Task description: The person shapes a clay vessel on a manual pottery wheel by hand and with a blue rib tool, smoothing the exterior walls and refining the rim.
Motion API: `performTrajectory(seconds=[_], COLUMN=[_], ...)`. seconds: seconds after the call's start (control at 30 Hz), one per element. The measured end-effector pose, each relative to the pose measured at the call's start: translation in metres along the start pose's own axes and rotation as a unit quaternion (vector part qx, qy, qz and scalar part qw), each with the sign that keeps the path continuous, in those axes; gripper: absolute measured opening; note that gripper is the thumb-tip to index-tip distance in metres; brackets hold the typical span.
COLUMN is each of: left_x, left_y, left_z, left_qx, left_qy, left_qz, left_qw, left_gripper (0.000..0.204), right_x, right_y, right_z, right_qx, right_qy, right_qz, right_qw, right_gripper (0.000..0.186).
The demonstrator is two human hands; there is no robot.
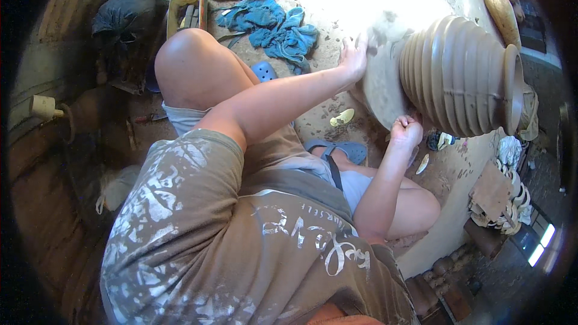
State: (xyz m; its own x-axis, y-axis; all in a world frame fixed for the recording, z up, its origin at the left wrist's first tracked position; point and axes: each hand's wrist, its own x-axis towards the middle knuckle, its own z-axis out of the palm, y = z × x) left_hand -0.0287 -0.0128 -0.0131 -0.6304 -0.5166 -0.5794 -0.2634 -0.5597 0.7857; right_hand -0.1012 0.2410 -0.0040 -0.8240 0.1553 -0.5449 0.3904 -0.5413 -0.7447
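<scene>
A large ribbed clay pot (463, 78) with a flared rim stands on a grey round potter's wheel (385, 81); both look tipped sideways in this view. My left hand (354, 59) lies at the wheel's edge, fingers stretched out and holding nothing. Close to the pot's base, at the other side of the wheel, is my right hand (407, 130), its fingers curled closed. Whatever they may hold is hidden. A pale yellow flat piece (342, 117) rests on the floor between my hands and my legs.
Blue cloths (283, 30) lie crumpled beyond my left knee, beside an open box (186, 13) of dark bars. Small scraps and a pale shard (422, 164) are on the floor near my right hand. A stack of curved pale pieces (506, 201) stands at the right.
</scene>
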Motion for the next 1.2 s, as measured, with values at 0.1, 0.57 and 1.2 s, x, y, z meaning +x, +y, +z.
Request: performTrajectory(seconds=[0.1, 0.57, 1.2], left_x=[0.001, -0.014, 0.061], left_y=[-0.001, 0.012, -0.021], left_z=[-0.002, -0.014, -0.066], left_qx=[0.007, 0.065, 0.274], left_qy=[0.015, 0.021, 0.084], left_qz=[0.008, 0.082, 0.071], left_qw=[1.000, 0.994, 0.955], left_gripper=[0.085, 0.067, 0.063], right_x=[-0.019, -0.048, -0.097], right_y=[-0.001, 0.006, 0.019], right_z=[0.017, 0.030, 0.049], right_qx=[-0.020, -0.025, -0.089], right_qy=[0.034, 0.036, 0.003], right_qz=[0.018, 0.012, 0.040], right_qw=[0.999, 0.999, 0.995], right_gripper=[0.023, 0.027, 0.007])
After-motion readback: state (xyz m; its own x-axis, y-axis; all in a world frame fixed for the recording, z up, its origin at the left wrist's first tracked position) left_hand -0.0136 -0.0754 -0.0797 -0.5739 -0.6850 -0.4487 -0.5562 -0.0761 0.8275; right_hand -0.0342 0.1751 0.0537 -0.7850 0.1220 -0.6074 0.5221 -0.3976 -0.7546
